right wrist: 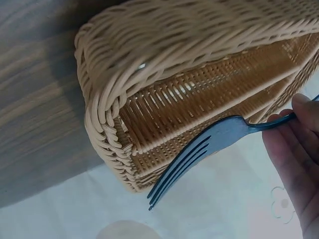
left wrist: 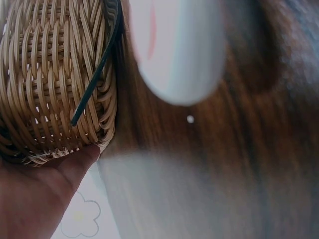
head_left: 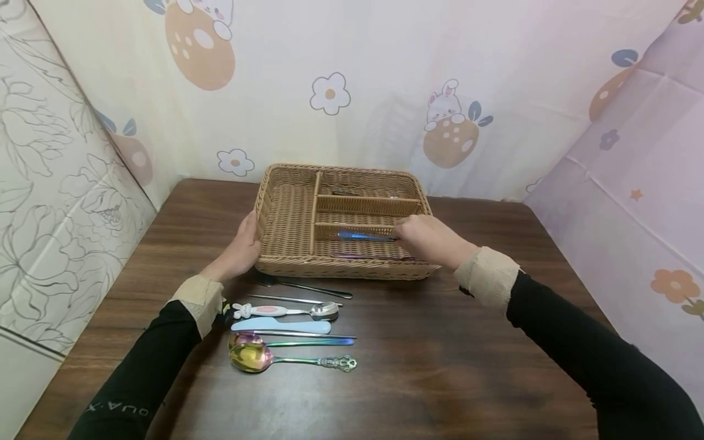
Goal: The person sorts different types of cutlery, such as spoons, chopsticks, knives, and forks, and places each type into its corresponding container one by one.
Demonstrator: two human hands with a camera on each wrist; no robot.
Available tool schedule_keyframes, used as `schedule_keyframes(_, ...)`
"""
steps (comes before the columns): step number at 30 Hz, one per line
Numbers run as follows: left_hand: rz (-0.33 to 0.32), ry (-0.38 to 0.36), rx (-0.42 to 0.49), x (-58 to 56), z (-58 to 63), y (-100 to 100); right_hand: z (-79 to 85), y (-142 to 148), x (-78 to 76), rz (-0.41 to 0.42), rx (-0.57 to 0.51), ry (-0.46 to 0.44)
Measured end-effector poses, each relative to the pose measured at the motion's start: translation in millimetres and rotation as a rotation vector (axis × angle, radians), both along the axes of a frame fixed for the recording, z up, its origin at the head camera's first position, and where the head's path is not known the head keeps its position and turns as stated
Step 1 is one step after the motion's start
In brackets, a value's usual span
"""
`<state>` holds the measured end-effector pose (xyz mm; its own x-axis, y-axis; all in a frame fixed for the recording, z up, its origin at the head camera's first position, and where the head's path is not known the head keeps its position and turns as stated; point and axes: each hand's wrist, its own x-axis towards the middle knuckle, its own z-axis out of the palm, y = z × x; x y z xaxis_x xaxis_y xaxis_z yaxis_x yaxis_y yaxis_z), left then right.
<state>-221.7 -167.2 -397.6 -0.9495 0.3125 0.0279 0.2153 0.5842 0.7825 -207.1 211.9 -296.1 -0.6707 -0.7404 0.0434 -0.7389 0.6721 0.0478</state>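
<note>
My right hand point(head_left: 431, 241) pinches a dark blue fork point(right wrist: 224, 135) at its neck, over the right side of a wicker basket point(head_left: 346, 267). In the right wrist view, the fork's tines point away from the fingers. A shiny blue length of metal shows left of that hand in the head view. Against the outside of the basket's left wall lies my left hand point(head_left: 240, 247), its thumb touching the wicker near a corner in the left wrist view. Its other fingers are partly hidden. Inside the front compartment lies a thin purple utensil point(head_left: 368, 256).
In front of the basket lie a dark utensil point(head_left: 313, 288), a rabbit-handled utensil point(head_left: 269, 311), a light blue knife point(head_left: 280, 325), a rainbow-handled spoon point(head_left: 308, 343) and a gold spoon with an ornate handle point(head_left: 250, 357). A patterned curtain point(head_left: 374, 122) hangs behind the wooden table point(head_left: 440, 366).
</note>
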Motion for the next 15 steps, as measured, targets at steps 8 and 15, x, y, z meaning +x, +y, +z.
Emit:
schedule_keyframes(8, 0.009, 0.003, 0.001, -1.0, -3.4, 1, -4.7, -2, -13.3, -0.027, 0.001, -0.015)
schedule_keyframes(15, 0.013, 0.007, 0.0, -0.4, -1.8, 0, -12.7, -6, -26.8, -0.049, -0.007, -0.049)
